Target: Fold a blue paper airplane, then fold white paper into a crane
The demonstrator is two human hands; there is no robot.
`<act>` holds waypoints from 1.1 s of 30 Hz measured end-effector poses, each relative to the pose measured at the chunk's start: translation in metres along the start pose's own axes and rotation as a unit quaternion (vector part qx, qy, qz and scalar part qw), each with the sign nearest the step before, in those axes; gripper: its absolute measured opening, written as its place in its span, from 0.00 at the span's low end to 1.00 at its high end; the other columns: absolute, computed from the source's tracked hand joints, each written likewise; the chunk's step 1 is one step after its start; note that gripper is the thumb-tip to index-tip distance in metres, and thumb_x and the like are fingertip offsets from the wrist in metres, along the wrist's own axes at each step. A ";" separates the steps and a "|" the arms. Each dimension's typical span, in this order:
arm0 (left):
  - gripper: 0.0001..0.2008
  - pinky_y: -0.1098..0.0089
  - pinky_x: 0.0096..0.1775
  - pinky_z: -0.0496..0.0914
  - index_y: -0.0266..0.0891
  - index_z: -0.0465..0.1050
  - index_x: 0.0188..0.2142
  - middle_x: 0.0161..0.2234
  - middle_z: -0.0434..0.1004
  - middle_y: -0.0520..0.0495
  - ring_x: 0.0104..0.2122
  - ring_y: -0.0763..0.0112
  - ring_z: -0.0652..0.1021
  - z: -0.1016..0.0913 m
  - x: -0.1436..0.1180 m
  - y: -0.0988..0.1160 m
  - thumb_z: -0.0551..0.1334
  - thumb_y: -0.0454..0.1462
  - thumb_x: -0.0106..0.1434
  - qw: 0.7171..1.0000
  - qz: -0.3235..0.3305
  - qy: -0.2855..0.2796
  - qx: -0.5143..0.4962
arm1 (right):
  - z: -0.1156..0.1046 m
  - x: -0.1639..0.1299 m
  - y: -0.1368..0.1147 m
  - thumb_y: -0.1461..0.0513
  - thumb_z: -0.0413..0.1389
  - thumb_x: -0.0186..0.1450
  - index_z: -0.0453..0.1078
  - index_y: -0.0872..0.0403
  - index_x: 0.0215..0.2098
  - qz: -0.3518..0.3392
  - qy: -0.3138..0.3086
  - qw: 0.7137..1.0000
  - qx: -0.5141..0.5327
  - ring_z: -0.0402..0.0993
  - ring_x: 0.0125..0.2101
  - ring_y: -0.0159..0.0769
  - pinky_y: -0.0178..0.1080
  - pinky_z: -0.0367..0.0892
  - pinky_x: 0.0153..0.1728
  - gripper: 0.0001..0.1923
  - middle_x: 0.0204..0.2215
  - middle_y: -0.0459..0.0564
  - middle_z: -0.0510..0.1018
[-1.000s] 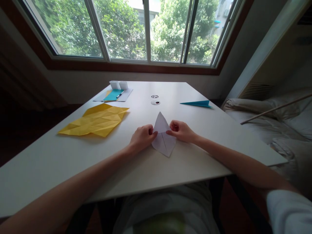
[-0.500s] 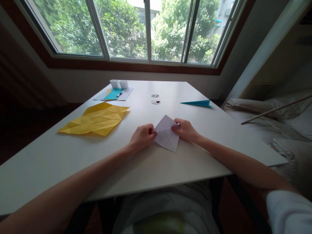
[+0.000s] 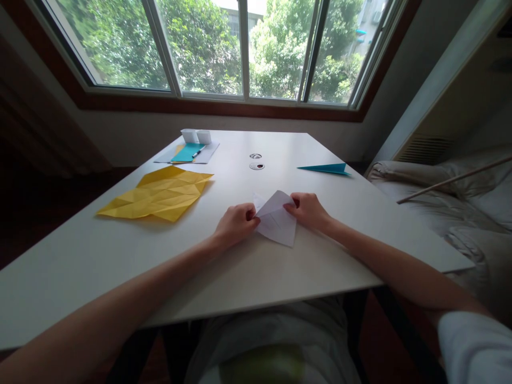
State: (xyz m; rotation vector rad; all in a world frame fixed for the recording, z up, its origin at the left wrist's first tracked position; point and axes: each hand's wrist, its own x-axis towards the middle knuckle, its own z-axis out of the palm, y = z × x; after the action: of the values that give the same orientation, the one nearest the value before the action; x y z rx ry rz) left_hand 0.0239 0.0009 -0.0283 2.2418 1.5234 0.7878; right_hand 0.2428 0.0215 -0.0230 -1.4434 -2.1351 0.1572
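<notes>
A folded sheet of white paper (image 3: 278, 223) is held between my two hands, just above the near part of the white table (image 3: 248, 277). My left hand (image 3: 237, 223) pinches its left corner between thumb and curled fingers. At the upper right edge, my right hand (image 3: 307, 209) grips the paper the same way. Creases run across the front of the sheet, and a small flap stands out behind its upper left side. The fingertips behind the paper are hidden.
A creased yellow paper (image 3: 160, 193) lies to the left. Farther back are turquoise paper (image 3: 187, 152), a pen (image 3: 199, 151) and two white paper boxes (image 3: 204, 137). A blue folded paper (image 3: 326, 168) lies at right; two round patterned pieces (image 3: 256, 166) sit mid-table.
The white paper has tilted slightly, and a flap now shows behind its upper left side. Both hands have shifted a little to the right, still gripping it.
</notes>
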 end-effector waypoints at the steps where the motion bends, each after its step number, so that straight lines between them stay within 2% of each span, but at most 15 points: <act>1: 0.08 0.73 0.24 0.51 0.39 0.54 0.18 0.17 0.57 0.57 0.20 0.76 0.61 0.000 0.000 0.001 0.54 0.35 0.49 1.000 0.002 -0.003 -0.002 | 0.001 0.000 0.000 0.60 0.51 0.56 0.62 0.55 0.19 0.000 0.001 1.000 -0.003 0.57 0.19 0.27 0.33 0.49 0.22 0.10 0.16 0.43 0.65; 8: 0.09 0.75 0.23 0.52 0.38 0.55 0.18 0.17 0.57 0.57 0.20 0.77 0.60 0.000 -0.002 0.003 0.55 0.36 0.50 1.000 0.013 -0.004 -0.023 | 0.000 0.000 -0.002 0.62 0.52 0.55 0.64 0.55 0.27 0.020 0.007 0.999 0.032 0.62 0.22 0.28 0.31 0.53 0.24 0.04 0.21 0.44 0.70; 13: 0.08 0.75 0.23 0.51 0.38 0.58 0.19 0.17 0.58 0.57 0.20 0.78 0.60 0.002 0.001 0.001 0.55 0.37 0.52 0.999 0.008 -0.007 -0.042 | 0.000 -0.002 -0.008 0.62 0.53 0.54 0.63 0.54 0.27 0.029 -0.019 0.995 0.091 0.61 0.21 0.27 0.31 0.54 0.24 0.04 0.20 0.42 0.68; 18: 0.08 0.75 0.23 0.53 0.37 0.62 0.21 0.18 0.61 0.56 0.21 0.77 0.62 0.002 0.002 -0.001 0.56 0.38 0.53 0.998 -0.001 -0.009 -0.056 | 0.003 -0.005 -0.011 0.56 0.56 0.55 0.64 0.54 0.28 0.025 -0.068 0.986 0.149 0.61 0.20 0.27 0.30 0.54 0.21 0.10 0.18 0.41 0.67; 23: 0.17 0.75 0.23 0.56 0.36 0.65 0.21 0.18 0.64 0.55 0.21 0.76 0.65 -0.002 0.001 0.003 0.57 0.48 0.56 0.997 -0.002 0.008 -0.080 | 0.002 -0.006 -0.010 0.50 0.53 0.58 0.69 0.55 0.34 -0.004 -0.120 0.977 0.177 0.66 0.22 0.28 0.31 0.58 0.23 0.17 0.21 0.44 0.72; 27: 0.21 0.74 0.26 0.60 0.35 0.72 0.25 0.21 0.72 0.50 0.23 0.73 0.70 -0.005 0.001 0.005 0.52 0.49 0.60 0.995 -0.008 -0.014 -0.100 | 0.002 -0.005 -0.007 0.57 0.46 0.64 0.72 0.55 0.37 0.003 -0.140 0.971 0.194 0.70 0.23 0.29 0.32 0.62 0.28 0.15 0.22 0.45 0.75; 30: 0.16 0.74 0.28 0.63 0.37 0.76 0.31 0.24 0.75 0.50 0.24 0.73 0.71 -0.003 0.000 0.002 0.54 0.44 0.59 0.998 0.009 -0.021 -0.060 | 0.003 -0.005 -0.005 0.62 0.48 0.62 0.73 0.54 0.39 -0.002 -0.136 0.975 0.177 0.71 0.24 0.29 0.33 0.63 0.29 0.13 0.22 0.45 0.76; 33: 0.12 0.73 0.29 0.65 0.40 0.76 0.37 0.31 0.76 0.49 0.25 0.73 0.72 0.001 0.000 -0.002 0.56 0.40 0.57 0.998 0.053 -0.019 0.011 | 0.005 -0.005 -0.002 0.65 0.51 0.60 0.74 0.54 0.39 -0.048 -0.115 0.983 0.134 0.71 0.26 0.30 0.33 0.64 0.30 0.12 0.26 0.47 0.76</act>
State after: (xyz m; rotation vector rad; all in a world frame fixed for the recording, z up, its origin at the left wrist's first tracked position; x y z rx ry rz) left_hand 0.0228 0.0013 -0.0301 2.3562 1.4134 0.7567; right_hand 0.2399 0.0167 -0.0282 -1.2114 -2.2577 0.5766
